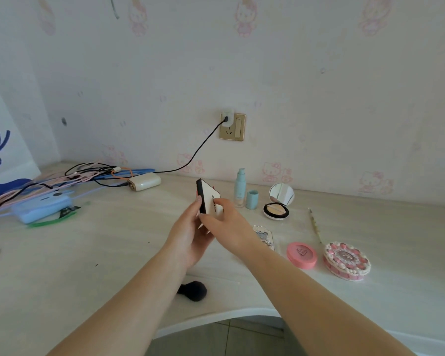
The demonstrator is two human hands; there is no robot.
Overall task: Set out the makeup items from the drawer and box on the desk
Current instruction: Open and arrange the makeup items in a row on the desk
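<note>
A white makeup palette with a black edge (209, 195) is held up above the desk (113, 253), tilted on a corner. My left hand (190, 227) grips its lower left edge from below. My right hand (224, 217) holds its front face with curled fingers. Set out on the desk to the right are a teal pump bottle (240, 187), its teal cap (252, 199), an open powder compact with mirror (276, 210), a clear patterned packet (265, 236), a pink round compact (301, 254), a pink cake-shaped case (346, 260) and a thin brush (314, 224). A black puff (193, 290) lies near the front edge.
Tangled cables (75, 176), a white power bank (144, 181) and a blue case (41, 205) crowd the desk's left back. A wall socket (232, 126) has a black cord plugged in. A white bag with a blue deer (0, 155) stands far left. The desk's front edge curves inward.
</note>
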